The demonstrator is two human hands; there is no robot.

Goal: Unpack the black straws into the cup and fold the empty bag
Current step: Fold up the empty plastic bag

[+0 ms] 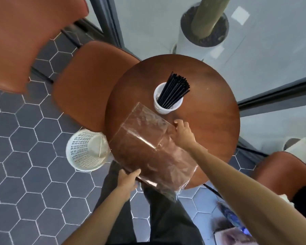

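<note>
While the black straws (175,91) stand bunched in the white cup (167,103) on the far half of the round wooden table (210,103), the clear plastic bag (148,144) lies spread flat across the near-left part of the tabletop, its near corner hanging past the table's edge over the person's dark trousers (166,218). The straws lean toward the far right, their tips fanned out above the cup's rim, and the cup sits just beyond the bag's far edge — near it, though whether they touch cannot be told. The bag looks empty and crinkled, with a bright crease running across its middle. The right hand (183,131) rests on the bag's right edge, fingers curled and close together, pressing or pinching the plastic there; the exact grip is hidden by the back of the hand. The left hand (126,181) holds the bag's near-left edge at the rim of the table, thumb on top of the plastic and the other fingers tucked underneath, out of sight. Beside the table on the left a white perforated waste basket (86,151) stands on the grey hexagon-tiled floor (25,156), and a brown chair (85,82) sits beyond it — its seat just beside the table's left rim.
</note>
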